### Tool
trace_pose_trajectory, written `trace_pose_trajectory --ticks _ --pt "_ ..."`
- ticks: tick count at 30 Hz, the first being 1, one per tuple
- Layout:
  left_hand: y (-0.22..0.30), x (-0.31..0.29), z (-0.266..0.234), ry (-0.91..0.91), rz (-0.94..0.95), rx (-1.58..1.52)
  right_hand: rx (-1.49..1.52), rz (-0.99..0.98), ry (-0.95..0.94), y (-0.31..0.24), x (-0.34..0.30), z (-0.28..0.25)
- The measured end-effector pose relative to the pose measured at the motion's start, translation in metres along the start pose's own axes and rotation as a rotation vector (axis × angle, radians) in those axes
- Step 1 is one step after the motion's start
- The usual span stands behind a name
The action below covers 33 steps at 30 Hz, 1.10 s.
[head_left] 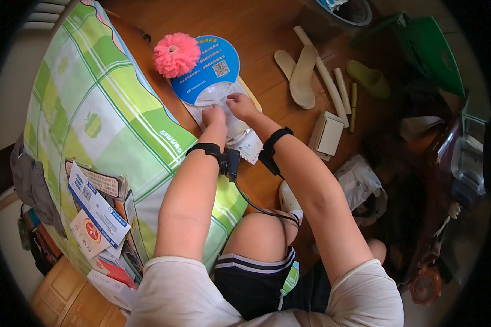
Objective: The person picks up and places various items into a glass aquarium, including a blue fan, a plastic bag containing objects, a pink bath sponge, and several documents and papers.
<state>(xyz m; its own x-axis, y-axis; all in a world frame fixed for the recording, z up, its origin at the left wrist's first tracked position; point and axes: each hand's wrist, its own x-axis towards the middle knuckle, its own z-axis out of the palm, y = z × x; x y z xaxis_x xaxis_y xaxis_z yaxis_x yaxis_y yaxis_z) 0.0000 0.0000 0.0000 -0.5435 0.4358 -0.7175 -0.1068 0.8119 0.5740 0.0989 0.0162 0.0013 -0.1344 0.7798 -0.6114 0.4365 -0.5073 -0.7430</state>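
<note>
My left hand (214, 116) is closed, its fingers curled and partly hidden from above. Just to its right, my right hand (242, 107) is closed in a pinch. Between the fingertips there is something thin and whitish that I cannot make out. Directly beyond both hands lies a round blue hand fan (213, 68) with printing and a pale lower part. A pink ruffled pompom flower (176, 55) overlaps the fan's left edge. Crumpled white paper or wrapping (244, 143) spreads beneath my hands and wrists.
On the left stands a surface draped in a green checked cloth (101, 117), with papers and cards (98, 210) tucked at its side. Insoles (303, 76), pale tubes (327, 76), a white box (326, 135) and a green slipper (368, 78) lie on the wooden floor. A black cable (251, 201) hangs from my left wristband.
</note>
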Motion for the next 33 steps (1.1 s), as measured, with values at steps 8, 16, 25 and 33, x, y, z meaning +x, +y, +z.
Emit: trace_pose_trajectory --ticks 8,16,25,33 --pt "0.025 0.035 -0.017 -0.004 -0.139 -0.128 -0.009 -0.055 -0.058 -0.028 0.026 0.039" --pt "0.053 -0.003 0.013 -0.306 0.034 -0.233 0.147 -0.064 0.229 -0.025 0.005 -0.01" --pt "0.105 -0.068 0.03 -0.399 0.497 -0.228 0.526 -0.288 0.343 -0.051 -0.018 -0.067" --pt "0.141 -0.128 0.03 -0.595 0.455 -0.231 0.553 -0.444 0.432 -0.097 -0.07 -0.114"
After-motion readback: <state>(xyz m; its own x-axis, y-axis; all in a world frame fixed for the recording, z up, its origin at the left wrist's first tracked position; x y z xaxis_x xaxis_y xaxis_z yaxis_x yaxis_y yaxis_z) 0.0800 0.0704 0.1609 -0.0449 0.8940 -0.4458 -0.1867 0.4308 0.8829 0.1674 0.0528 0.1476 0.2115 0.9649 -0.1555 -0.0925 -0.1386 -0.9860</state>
